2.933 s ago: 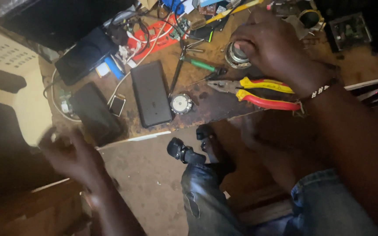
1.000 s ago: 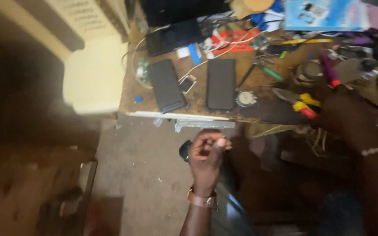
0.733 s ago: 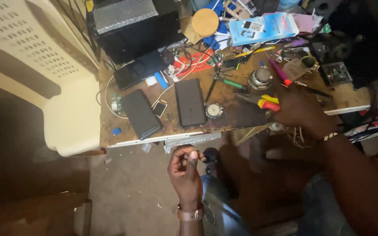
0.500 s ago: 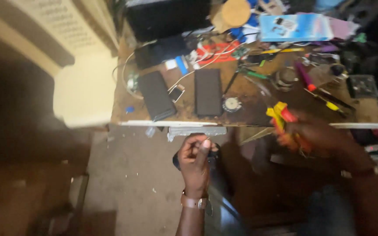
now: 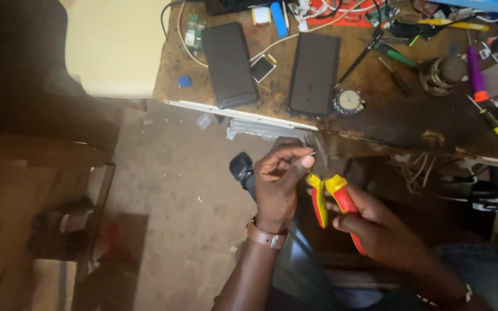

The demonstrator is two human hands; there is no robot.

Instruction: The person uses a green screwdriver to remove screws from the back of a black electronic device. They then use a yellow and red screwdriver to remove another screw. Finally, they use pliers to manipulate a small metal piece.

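The red-and-yellow-handled pliers (image 5: pixel 329 198) sit below the front edge of the worn brown wooden desk (image 5: pixel 399 124), above the person's lap, their long axis running from the handles low at the right up to the metal nose, which points up and a little left toward the desk edge. The right hand (image 5: pixel 376 227) has its grip wrapped tight around the handles. The left hand (image 5: pixel 278 178), with a brown leather wristband (image 5: pixel 266 235), pinches its thumb and forefinger together on something small and thin at the pliers' nose; what it is cannot be told. On the desk lie two flat dark rectangular slabs (image 5: pixel 230 64) side by side, a small square screen part (image 5: pixel 263 67) between them, a round metal disc (image 5: pixel 349 101), a purple-handled screwdriver (image 5: pixel 474 72), and a red flat package (image 5: pixel 341 10) at the far edge under white cables. Below is a dusty grey concrete floor (image 5: pixel 168 190), with a cream plastic chair (image 5: pixel 116 46) left of the desk.
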